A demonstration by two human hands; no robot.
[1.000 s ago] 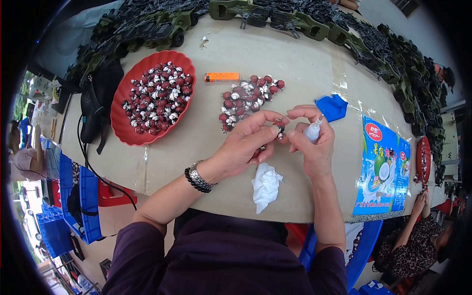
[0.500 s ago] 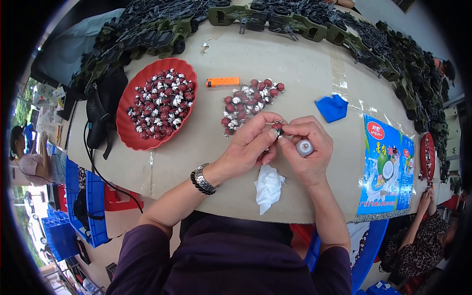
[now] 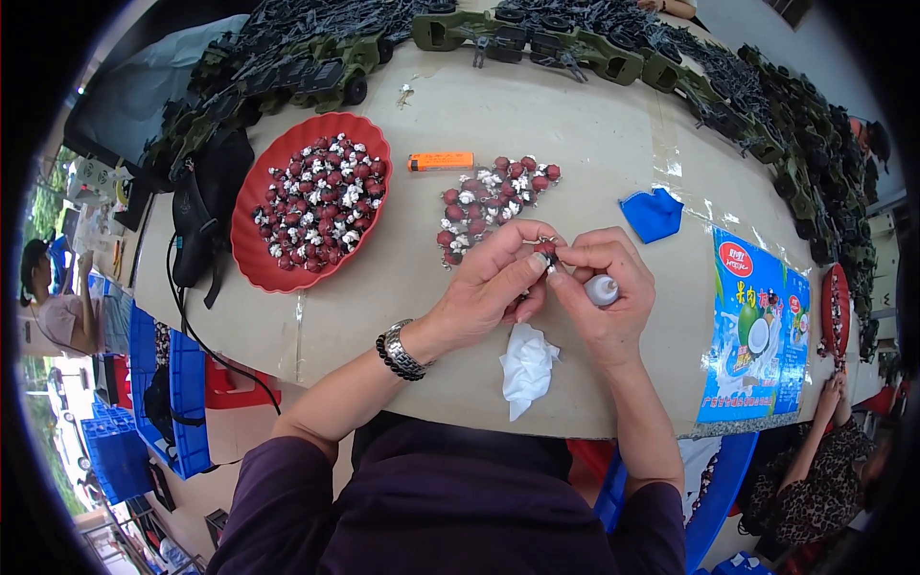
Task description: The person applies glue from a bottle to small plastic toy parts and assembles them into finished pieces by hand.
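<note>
Over the tabletop [image 3: 383, 249], the person's left hand [image 3: 489, 292] pinches a small dark-red charm [image 3: 546, 251] between thumb and fingers. The right hand [image 3: 609, 307] meets it there with thumb and forefinger, a white bottle [image 3: 602, 289] tucked in its curled grip. Just beyond I see a pile of charms [image 3: 491, 199]; a crumpled tissue [image 3: 528, 369] lies nearer the person.
</note>
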